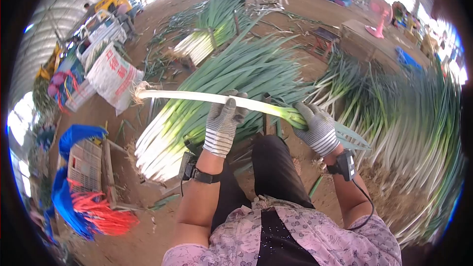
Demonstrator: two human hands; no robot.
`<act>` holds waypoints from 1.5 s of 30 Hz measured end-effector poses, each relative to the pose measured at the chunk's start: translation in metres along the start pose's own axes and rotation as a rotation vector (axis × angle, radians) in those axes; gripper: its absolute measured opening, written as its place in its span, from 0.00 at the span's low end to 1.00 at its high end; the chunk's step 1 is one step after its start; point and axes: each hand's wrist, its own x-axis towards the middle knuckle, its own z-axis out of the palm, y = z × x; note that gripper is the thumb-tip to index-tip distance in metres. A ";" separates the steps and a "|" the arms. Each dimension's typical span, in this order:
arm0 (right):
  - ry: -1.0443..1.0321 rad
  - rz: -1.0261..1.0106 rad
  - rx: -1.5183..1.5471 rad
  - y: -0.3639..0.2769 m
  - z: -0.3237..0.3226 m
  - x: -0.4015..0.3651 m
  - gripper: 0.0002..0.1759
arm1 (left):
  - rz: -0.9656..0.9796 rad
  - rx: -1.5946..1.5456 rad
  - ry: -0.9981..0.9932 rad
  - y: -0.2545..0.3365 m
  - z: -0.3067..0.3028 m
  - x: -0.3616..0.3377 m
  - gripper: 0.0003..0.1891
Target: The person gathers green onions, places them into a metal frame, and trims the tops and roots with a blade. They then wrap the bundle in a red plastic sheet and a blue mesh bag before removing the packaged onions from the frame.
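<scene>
Gloved left hand (222, 125) and right hand (319, 129) grip a single leek (197, 97), held level above the worker's knees with its roots pointing left. A stacked pile of leeks (162, 142) lies just below it on the dirt floor (143, 239), a longer heap (419, 128) spreads to the right, and a printed white sack (114, 76) stands beyond

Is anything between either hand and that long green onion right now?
Nothing visible. The left hand wraps the green onion on its white shaft; the right hand grasps it where the leaves start.
</scene>
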 end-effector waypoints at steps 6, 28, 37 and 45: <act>-0.594 0.060 0.580 -0.024 0.016 0.033 0.31 | 0.076 -0.068 -0.202 0.016 -0.053 -0.009 0.20; -0.737 0.050 0.862 -0.080 0.040 0.035 0.22 | -0.096 0.045 0.116 0.054 -0.058 -0.023 0.18; -0.400 -0.029 0.645 -0.105 0.036 0.032 0.15 | -0.004 0.435 -0.138 0.019 -0.054 -0.032 0.26; -0.376 -0.045 0.693 -0.104 0.035 0.038 0.15 | -0.238 -0.305 -0.006 -0.006 -0.052 -0.036 0.16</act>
